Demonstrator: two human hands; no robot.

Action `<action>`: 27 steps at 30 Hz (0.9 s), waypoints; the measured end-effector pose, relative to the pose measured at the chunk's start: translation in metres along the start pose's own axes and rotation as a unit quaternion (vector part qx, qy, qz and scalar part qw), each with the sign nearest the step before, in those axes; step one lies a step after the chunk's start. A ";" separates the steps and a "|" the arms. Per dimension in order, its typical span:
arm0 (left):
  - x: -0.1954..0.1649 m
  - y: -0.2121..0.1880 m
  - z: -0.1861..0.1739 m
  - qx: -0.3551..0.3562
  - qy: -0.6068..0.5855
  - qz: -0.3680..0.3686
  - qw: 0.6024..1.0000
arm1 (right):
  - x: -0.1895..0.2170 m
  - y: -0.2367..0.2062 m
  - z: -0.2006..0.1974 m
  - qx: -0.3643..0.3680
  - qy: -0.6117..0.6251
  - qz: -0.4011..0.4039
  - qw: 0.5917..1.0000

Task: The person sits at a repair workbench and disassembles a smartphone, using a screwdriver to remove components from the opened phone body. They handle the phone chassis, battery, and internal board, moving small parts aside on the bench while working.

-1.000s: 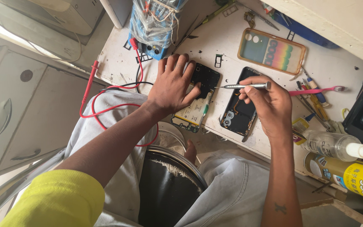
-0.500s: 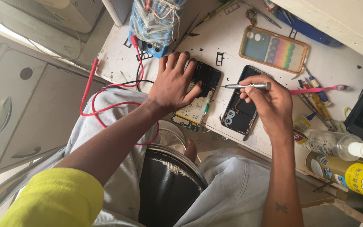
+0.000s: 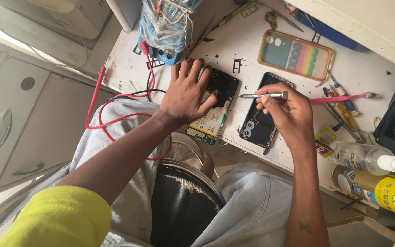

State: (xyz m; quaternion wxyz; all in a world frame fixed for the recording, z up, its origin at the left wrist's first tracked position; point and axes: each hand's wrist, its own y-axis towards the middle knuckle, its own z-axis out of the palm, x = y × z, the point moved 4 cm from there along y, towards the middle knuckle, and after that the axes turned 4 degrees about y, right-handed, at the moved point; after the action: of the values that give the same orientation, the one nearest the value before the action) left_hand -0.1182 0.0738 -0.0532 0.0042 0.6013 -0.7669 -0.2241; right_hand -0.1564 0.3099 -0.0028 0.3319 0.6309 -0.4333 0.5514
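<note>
Left hand (image 3: 189, 93) pressed flat, fingers spread, on an opened smartphone (image 3: 213, 110) lying near the front edge of the white workbench (image 3: 252, 50); nothing gripped, only held down, with the phone's pale battery label showing below the palm. Right hand (image 3: 286, 112) curled shut around a slim metal screwdriver (image 3: 261, 96), tip pointing left to the upper part of the opened smartphone, just off the left thumb. Under the right hand, a black phone back cover (image 3: 257, 126) with camera holes, partly hidden by the knuckles. Further back, a phone case (image 3: 295, 55) with rainbow stripes and an orange rim, lying flat. At the right edge, a clear plastic bottle (image 3: 360, 155) with a white label and white nozzle, on its side, and beside it a yellow spray can (image 3: 380, 190) with dark print. Pink toothbrush (image 3: 344, 97) just right of the right hand. Blue multimeter (image 3: 165, 27) in a plastic bag at the far edge, its red lead (image 3: 110, 121) looping down over the lap.
</note>
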 end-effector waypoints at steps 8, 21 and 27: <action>-0.002 0.001 0.000 -0.004 0.004 0.000 1.000 | 0.008 0.000 0.005 0.002 -0.017 -0.016 1.000; -0.001 0.001 -0.002 -0.008 0.002 0.001 1.000 | 0.038 0.016 0.039 -0.049 -0.215 -0.209 0.953; 0.002 0.000 -0.004 -0.019 0.007 0.004 1.000 | 0.036 0.019 0.042 -0.061 -0.211 -0.209 0.953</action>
State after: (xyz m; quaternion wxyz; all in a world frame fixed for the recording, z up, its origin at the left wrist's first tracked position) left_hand -0.1175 0.0708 -0.0498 0.0214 0.5997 -0.7649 -0.2343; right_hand -0.1560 0.2577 0.0247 0.3783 0.7878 -0.3846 0.2972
